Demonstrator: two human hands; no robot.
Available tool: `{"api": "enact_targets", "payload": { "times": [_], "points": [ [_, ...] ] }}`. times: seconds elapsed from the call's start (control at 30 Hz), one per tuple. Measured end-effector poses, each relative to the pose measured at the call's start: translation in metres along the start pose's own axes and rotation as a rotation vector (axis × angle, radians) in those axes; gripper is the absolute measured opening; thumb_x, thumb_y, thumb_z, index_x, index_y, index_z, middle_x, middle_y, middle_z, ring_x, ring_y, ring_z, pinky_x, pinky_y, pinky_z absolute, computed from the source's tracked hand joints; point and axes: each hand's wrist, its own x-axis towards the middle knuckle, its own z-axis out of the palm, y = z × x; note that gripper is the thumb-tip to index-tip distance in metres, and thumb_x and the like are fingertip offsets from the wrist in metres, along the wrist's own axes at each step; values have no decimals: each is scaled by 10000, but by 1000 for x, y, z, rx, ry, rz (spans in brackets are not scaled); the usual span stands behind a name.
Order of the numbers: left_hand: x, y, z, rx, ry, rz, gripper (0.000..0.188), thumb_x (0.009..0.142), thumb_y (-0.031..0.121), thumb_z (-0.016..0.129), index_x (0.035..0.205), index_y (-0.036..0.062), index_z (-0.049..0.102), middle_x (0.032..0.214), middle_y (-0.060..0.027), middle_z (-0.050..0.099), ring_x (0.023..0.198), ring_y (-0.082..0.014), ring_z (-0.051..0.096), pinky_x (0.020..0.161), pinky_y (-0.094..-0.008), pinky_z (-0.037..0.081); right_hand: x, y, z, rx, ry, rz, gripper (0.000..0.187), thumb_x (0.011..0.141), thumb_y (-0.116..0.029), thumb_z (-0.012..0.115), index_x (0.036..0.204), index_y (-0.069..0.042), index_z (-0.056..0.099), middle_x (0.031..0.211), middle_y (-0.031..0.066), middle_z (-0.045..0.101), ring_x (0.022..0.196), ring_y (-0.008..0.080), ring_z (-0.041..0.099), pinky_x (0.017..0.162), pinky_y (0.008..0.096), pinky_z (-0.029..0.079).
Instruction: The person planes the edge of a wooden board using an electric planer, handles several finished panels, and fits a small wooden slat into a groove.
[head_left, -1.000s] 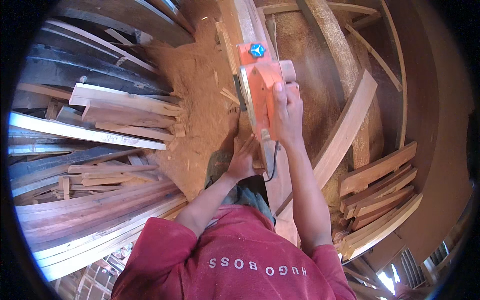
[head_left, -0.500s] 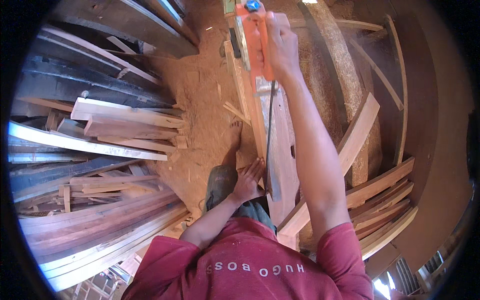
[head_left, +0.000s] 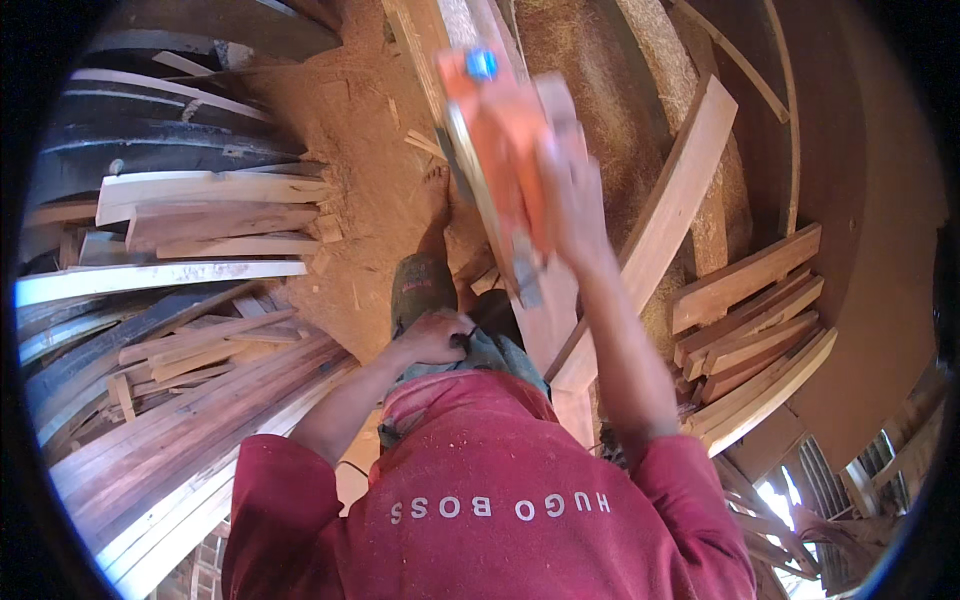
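Note:
My right hand (head_left: 578, 205), blurred by motion, is closed around the handle of an orange electric planer (head_left: 512, 150) with a blue front knob. The planer sits over a long wooden plank (head_left: 548, 325) that runs away from my body. Near my lap, my left hand (head_left: 432, 338) is curled closed beside my thigh, off the plank. Something small and dark shows at its fingers, too little of it to name. The planer's underside is hidden.
Stacked boards (head_left: 200, 410) and offcuts lie on the left. A loose plank (head_left: 675, 220) slants across on the right, near a pile of short boards (head_left: 750, 320). Sawdust (head_left: 345, 110) covers the floor, and my bare foot (head_left: 436, 185) stands left of the work.
The planer and my right hand have come back along the plank toward my body. My left hand has left the plank's edge, moved left to my lap and curled closed.

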Motion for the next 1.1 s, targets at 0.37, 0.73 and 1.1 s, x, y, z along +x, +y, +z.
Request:
{"api": "enact_targets", "payload": {
  "times": [0.37, 0.73, 1.1],
  "points": [
    [10, 33, 59, 415, -343, -129, 382, 760, 384, 665, 1078, 173, 664, 1130, -95, 633, 1160, -298, 549, 996, -531, 395, -308, 121, 8, 403, 60, 301, 650, 902, -603, 494, 954, 32, 620, 695, 55, 579, 604, 136, 549, 528, 285, 422],
    [28, 11, -10, 346, -348, -219, 342, 753, 355, 671, 1044, 175, 669, 1122, -76, 640, 1152, -307, 553, 947, -555, 402, -201, 88, 11, 401, 45, 189, 574, 934, -529, 519, 976, 28, 651, 686, 38, 565, 608, 127, 543, 553, 296, 431],
    [57, -5, -146, 180, -309, -290, 386, 734, 346, 698, 1085, 187, 674, 1121, -45, 656, 1144, -284, 569, 986, -558, 397, -51, 16, 18, 358, 83, 190, 562, 940, -528, 519, 905, 21, 635, 633, 37, 558, 551, 126, 545, 521, 302, 430]
  ]
}}
